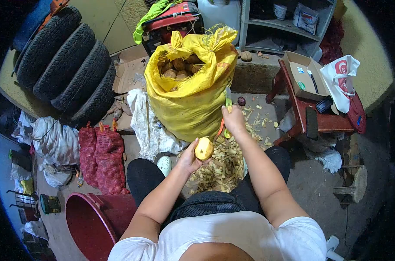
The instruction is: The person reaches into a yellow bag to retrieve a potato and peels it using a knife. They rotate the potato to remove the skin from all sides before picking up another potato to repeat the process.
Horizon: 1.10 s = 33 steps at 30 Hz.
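Note:
My left hand (189,160) is closed around a peeled, pale yellow potato (204,148), held above a pile of peelings (221,172) between my legs. Farther forward, my right hand (233,120) grips a green-handled knife (228,102), its greyish blade pointing up and away beside the yellow sack (189,108). An orange strip (220,128) shows just below that hand. Unpeeled potatoes (179,65) fill the sack's open top, directly in front of me.
Stacked tyres (71,61) and red net bags (109,158) stand on the left, with a dark red bin (91,222) nearer me. At right, a red stool (332,124) carries a cardboard box (305,78) and a white bag (341,80). Shelves (284,28) rise behind.

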Each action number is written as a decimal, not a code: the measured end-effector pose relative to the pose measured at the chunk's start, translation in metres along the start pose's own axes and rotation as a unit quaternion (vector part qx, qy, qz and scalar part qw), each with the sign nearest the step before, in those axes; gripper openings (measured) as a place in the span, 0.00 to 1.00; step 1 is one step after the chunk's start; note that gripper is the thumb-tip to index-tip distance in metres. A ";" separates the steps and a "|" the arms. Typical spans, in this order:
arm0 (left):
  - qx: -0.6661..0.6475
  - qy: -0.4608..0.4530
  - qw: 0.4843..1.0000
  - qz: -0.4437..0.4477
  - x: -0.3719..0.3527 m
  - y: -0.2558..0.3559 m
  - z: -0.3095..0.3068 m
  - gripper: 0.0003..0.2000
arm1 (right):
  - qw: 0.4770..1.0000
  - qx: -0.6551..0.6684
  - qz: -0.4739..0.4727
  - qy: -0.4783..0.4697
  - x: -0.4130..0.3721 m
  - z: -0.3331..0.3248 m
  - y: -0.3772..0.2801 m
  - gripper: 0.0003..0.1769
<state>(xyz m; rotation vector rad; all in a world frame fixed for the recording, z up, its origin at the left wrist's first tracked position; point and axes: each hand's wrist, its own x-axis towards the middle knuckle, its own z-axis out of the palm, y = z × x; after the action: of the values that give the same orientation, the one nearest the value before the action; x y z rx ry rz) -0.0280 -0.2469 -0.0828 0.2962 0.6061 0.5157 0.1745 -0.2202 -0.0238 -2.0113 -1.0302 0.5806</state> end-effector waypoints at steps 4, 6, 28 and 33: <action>0.049 0.055 0.997 0.006 0.000 -0.005 0.008 0.19 | 0.999 -0.007 -0.036 0.004 -0.006 0.003 -0.002 0.21; 0.026 0.063 0.998 0.003 -0.001 -0.007 0.013 0.18 | 0.999 -0.018 -0.040 0.013 -0.007 0.004 -0.001 0.21; 0.005 0.092 0.966 0.240 -0.009 0.049 0.001 0.25 | 0.943 -0.063 -0.192 -0.264 -0.067 0.008 0.000 0.17; 0.061 0.072 0.963 0.253 -0.011 0.054 0.000 0.31 | 0.901 -0.176 -0.383 -0.101 -0.076 0.013 0.010 0.14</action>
<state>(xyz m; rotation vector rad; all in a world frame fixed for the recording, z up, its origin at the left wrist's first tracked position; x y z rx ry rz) -0.0554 -0.2075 -0.0553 0.5393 0.7071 1.0013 0.1277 -0.2805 -0.0359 -1.6375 -2.0275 0.1737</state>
